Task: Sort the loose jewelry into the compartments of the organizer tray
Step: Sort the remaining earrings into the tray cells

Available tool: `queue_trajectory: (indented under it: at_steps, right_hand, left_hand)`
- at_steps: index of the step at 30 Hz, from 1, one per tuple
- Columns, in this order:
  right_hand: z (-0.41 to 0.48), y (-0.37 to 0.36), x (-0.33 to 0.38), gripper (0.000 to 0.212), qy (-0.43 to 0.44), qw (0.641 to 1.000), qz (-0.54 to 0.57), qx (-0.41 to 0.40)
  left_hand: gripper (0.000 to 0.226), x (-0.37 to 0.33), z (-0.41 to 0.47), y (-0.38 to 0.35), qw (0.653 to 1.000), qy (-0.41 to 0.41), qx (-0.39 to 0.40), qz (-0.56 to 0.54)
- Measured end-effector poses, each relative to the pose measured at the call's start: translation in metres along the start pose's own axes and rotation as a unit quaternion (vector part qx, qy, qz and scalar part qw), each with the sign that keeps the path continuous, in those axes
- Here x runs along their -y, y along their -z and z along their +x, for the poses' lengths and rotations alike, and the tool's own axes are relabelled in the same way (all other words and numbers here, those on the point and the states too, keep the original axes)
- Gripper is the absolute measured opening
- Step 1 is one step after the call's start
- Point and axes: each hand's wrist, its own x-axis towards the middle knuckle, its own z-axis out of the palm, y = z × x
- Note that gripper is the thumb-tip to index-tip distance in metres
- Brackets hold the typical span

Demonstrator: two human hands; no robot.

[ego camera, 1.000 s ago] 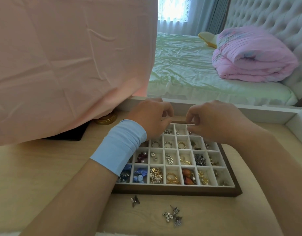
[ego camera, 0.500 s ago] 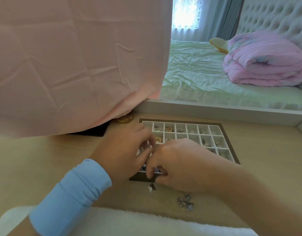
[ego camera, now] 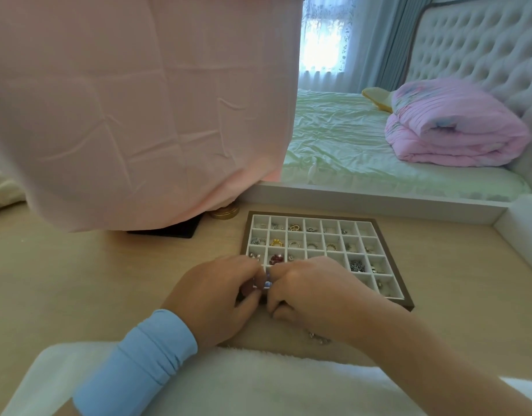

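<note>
This is a bedroom in a home. A bed point(ego camera: 363, 151) with a pale green sheet fills the far side, backed on its right by a tufted white headboard point(ego camera: 480, 55). A folded pink quilt point(ego camera: 450, 124) and a yellow pillow point(ego camera: 375, 97) lie on the bed by the headboard. Beyond the bed, a bright window point(ego camera: 324, 34) has sheer curtains and grey-blue drapes point(ego camera: 381, 40). In front of the bed, a light wooden surface point(ego camera: 108, 280) carries a jewelry organizer tray point(ego camera: 312, 215), with a pink cloth point(ego camera: 138, 115) draped to its left.

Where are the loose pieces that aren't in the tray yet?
Head view: the loose silver pieces lie on the desk close under the right hand's wrist, between the organizer tray's front edge and the white fluffy cloth.
</note>
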Motion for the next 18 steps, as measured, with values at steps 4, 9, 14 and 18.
queue_trajectory:
  at_steps: [4, 9, 14, 18]
  right_hand:
    - [-0.011, -0.003, 0.0, 0.025, -0.013, 0.999, 0.014, -0.025]
    - [-0.02, -0.006, 0.0, 0.021, -0.039, 0.988, 0.111, -0.101]
    - [-0.022, -0.01, -0.011, 0.011, -0.102, 0.954, 0.224, -0.172]
    - [-0.019, -0.011, -0.017, 0.011, -0.121, 0.944, 0.246, -0.184]
  left_hand:
    - [0.001, 0.0, -0.007, -0.002, 1.0, -0.016, -0.001, -0.003]
    - [0.011, -0.003, -0.008, -0.003, 0.999, -0.033, -0.005, -0.027]
    - [0.021, -0.007, 0.001, -0.007, 0.996, -0.031, -0.022, -0.085]
    - [0.024, -0.006, 0.01, -0.009, 0.993, -0.026, -0.043, -0.108]
